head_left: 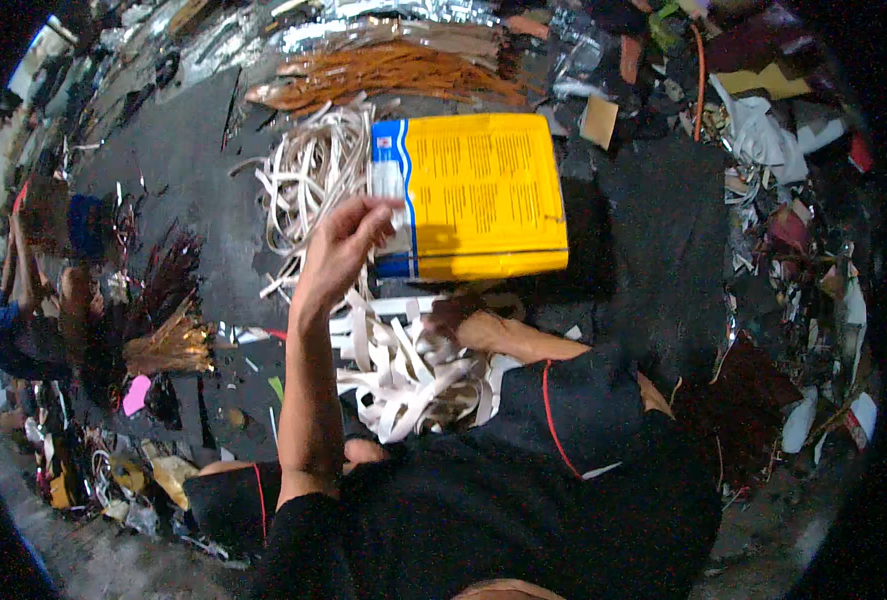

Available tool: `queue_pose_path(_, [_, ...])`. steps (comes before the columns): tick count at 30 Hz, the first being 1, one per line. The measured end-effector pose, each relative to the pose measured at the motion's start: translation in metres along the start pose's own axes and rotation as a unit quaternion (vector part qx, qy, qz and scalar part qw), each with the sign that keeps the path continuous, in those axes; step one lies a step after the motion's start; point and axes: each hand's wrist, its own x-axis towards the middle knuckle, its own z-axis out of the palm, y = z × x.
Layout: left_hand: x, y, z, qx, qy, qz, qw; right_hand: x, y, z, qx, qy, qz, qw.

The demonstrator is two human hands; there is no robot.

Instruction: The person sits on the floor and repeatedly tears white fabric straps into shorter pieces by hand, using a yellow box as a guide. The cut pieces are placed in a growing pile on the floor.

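Note:
My left hand [352, 242] reaches across the left end of a yellow and blue printed packet [489, 190]. Its fingers are curled and pinched together; what they hold, if anything, is hidden. A loose heap of thin whitish strips [309, 180] lies just left of the packet, partly behind my hand. Wider white strips [419, 385] are piled in front of my lap. Bare skin stretches into shadow below the packet's near edge, and I cannot tell whether it is my right arm or my leg. No fingers of my right hand can be made out.
Dark sheeting [659, 240] covers the ground. Brown strips [394, 75] lie along the far side, silvery scraps beyond. Mixed offcuts crowd the right, near a white crumpled sheet [769, 135]. At the left, another person [49, 290] sits by a brown bundle [174, 340] and a pink scrap [137, 395].

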Motion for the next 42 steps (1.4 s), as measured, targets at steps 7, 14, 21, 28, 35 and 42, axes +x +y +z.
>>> queue_pose_path(7, [-0.013,0.016,0.021,-0.005,-0.311,-0.021,0.95,-0.039,-0.118,-0.169,0.147,0.036,-0.122,0.981])
queue_pose_path(14, [-0.026,0.042,0.02,0.1,-0.292,-0.006,0.951,-0.053,-0.133,-0.207,0.16,0.162,-0.063,0.972])
queue_pose_path(21, [-0.046,0.058,0.007,0.04,-0.228,-0.019,0.973,-0.036,-0.12,-0.178,0.512,-0.004,-0.02,0.859])
queue_pose_path(28, [-0.069,0.078,-0.071,-0.174,-0.003,0.193,0.966,-0.038,-0.103,-0.116,0.47,-0.308,-0.073,0.824])
queue_pose_path(35, [-0.077,0.087,-0.098,0.031,0.026,0.011,0.999,-0.096,-0.086,-0.204,0.397,-0.1,0.151,0.9])
queue_pose_path(42, [-0.014,0.011,-0.061,-0.007,-0.012,-0.057,0.998,-0.178,-0.07,-0.284,0.178,0.149,0.282,0.931])
